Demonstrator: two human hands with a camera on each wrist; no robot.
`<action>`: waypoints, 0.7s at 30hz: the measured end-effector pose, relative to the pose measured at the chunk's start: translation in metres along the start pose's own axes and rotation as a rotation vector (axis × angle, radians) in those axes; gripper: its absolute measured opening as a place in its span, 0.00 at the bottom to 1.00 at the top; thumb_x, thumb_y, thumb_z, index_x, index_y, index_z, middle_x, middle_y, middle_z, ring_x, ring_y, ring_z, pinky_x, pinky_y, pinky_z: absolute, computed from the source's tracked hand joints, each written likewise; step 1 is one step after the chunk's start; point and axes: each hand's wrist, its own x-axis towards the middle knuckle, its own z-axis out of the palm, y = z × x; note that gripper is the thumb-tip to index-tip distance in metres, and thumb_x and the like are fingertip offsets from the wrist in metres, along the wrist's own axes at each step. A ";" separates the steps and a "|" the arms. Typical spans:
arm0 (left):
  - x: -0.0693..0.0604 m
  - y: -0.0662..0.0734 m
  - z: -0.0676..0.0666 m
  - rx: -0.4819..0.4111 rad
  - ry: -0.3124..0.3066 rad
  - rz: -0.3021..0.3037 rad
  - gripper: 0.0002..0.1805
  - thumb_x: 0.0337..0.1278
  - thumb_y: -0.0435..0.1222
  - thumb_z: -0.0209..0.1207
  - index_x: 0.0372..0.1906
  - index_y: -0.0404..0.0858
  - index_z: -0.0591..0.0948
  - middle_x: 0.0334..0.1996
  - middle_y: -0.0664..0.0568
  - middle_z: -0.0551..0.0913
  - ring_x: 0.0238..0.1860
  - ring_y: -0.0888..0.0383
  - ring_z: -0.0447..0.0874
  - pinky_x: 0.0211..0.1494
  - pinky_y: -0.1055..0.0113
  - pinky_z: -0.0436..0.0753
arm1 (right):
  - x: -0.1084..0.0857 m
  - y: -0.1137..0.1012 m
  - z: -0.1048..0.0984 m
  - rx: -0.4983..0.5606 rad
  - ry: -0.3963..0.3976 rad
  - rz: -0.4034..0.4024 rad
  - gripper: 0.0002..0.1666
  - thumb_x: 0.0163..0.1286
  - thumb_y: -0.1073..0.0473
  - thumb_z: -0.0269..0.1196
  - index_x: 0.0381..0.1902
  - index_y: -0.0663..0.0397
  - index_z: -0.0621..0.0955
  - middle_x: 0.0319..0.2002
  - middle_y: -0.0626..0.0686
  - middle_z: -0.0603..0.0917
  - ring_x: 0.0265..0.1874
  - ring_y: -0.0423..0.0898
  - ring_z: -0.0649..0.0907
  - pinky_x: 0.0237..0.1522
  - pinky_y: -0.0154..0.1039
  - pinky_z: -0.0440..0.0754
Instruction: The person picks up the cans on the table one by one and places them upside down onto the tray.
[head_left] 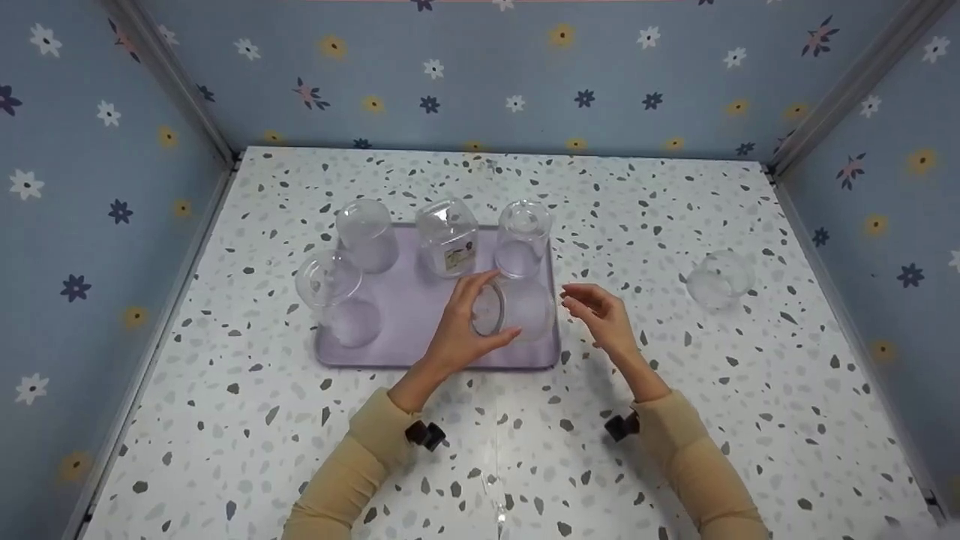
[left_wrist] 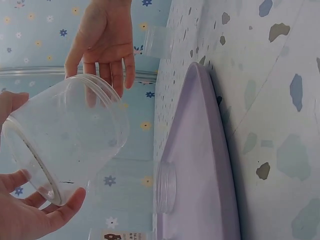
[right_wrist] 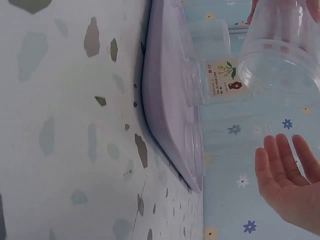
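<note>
My left hand (head_left: 461, 326) grips a clear plastic jar (head_left: 532, 311) around its base, fingers and thumb on opposite sides. The jar is tipped on its side above the right part of the lilac tray (head_left: 412, 322). Its wide mouth faces my right hand (head_left: 604, 319), which is just right of the tray with fingers loosely bent and holding nothing. In the left wrist view, the threaded rim of the held jar (left_wrist: 65, 135) shows near the right fingers; whether they touch is unclear.
Mouth down on the tray stand a labelled clear jar (head_left: 448, 225), a back-right jar (head_left: 523, 232), a back-left jar (head_left: 366, 225) and a front-left jar (head_left: 330, 281). Another clear container (head_left: 720, 281) is on the speckled table to the right. Flowered panels (head_left: 480, 75) enclose the table.
</note>
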 end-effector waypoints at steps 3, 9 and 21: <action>-0.001 0.000 -0.003 0.061 -0.004 -0.005 0.44 0.34 0.47 0.69 0.61 0.39 0.64 0.54 0.51 0.66 0.54 0.56 0.64 0.56 0.60 0.66 | 0.001 -0.007 -0.003 -0.094 0.026 -0.038 0.16 0.61 0.68 0.57 0.44 0.76 0.74 0.41 0.68 0.78 0.38 0.46 0.79 0.39 0.34 0.76; -0.002 -0.001 -0.010 0.166 -0.040 -0.067 0.44 0.34 0.48 0.69 0.61 0.40 0.64 0.56 0.49 0.64 0.57 0.56 0.60 0.58 0.59 0.63 | 0.008 0.001 -0.018 -0.264 0.045 -0.034 0.18 0.59 0.65 0.60 0.45 0.73 0.75 0.42 0.66 0.78 0.41 0.57 0.77 0.43 0.47 0.75; -0.003 -0.004 -0.023 0.291 -0.119 -0.144 0.46 0.33 0.43 0.70 0.62 0.38 0.63 0.55 0.46 0.63 0.58 0.49 0.59 0.57 0.58 0.65 | 0.024 0.021 -0.054 -0.618 0.092 -0.129 0.21 0.58 0.60 0.62 0.48 0.65 0.76 0.45 0.63 0.77 0.43 0.58 0.75 0.44 0.51 0.72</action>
